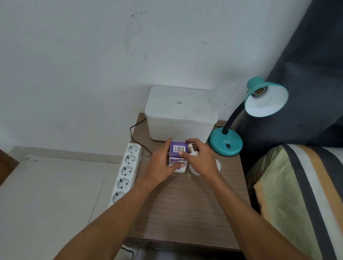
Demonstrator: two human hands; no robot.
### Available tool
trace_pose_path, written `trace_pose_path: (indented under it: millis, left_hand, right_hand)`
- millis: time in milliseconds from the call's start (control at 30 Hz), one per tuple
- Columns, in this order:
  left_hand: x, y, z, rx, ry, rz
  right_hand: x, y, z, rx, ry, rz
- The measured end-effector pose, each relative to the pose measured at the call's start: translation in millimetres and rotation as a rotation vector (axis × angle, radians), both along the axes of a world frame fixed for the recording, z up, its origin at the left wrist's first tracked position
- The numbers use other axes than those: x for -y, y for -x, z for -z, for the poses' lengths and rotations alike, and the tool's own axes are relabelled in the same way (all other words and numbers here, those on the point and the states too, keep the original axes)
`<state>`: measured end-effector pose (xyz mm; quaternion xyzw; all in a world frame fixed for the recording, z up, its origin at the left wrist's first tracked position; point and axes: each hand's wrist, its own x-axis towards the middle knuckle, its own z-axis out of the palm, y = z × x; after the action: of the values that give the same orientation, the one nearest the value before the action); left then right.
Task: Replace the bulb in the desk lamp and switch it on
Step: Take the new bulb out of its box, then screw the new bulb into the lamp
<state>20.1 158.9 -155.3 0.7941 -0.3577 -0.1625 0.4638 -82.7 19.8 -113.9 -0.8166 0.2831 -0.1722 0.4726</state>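
A teal desk lamp (225, 144) stands at the back right of the small wooden table (181, 210). Its shade (266, 100) tilts toward me and the socket (259, 91) inside is bare, with no bulb in it. A purple and white bulb box (177, 151) sits in the middle of the table, and my left hand (161, 164) grips it from the left side. My right hand (200, 157) holds a white bulb (192, 149) by its body, metal screw base pointing toward the box. A second white bulb (196, 171) lies on the table, mostly hidden under my right hand.
A white plastic lidded container (180, 114) sits at the back of the table against the wall. A white power strip (126, 171) hangs along the table's left edge, with a black cord (136, 139) running behind. A bed with a striped pillow (298, 196) is at the right.
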Motion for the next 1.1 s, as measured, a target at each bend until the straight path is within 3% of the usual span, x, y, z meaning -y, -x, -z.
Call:
trace_pose_path:
  millis: [333,533,800,1100]
  left_hand:
    - [-1,8,0,0.066,0.077,0.025]
    - [15,-2,-4,0.024,0.138,-0.064]
    - [40,-9,-3,0.041,0.139,-0.154]
    - [37,-5,-6,0.061,0.072,-0.149]
  right_hand:
    - [-4,-3,-12,-0.143,0.148,0.047]
    - [2,3,-15,-0.023,0.014,0.280]
    - [18,10,-23,0.172,-0.017,0.352]
    - [20,17,-25,0.190,-0.119,0.391]
